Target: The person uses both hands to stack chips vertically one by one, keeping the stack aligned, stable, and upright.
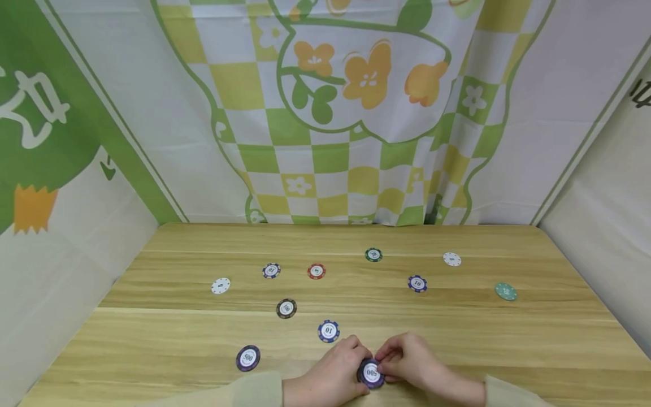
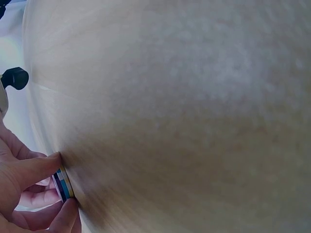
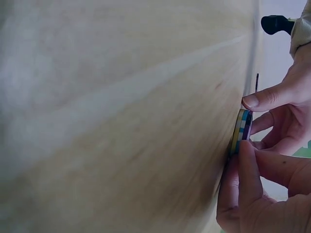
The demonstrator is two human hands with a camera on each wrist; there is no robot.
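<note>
At six o'clock on the counter, left hand and right hand gripping a stack, blue chip at ten, purple chip at nine beyond the left hand

Wooden table, checkered floral curtain behind
</note>
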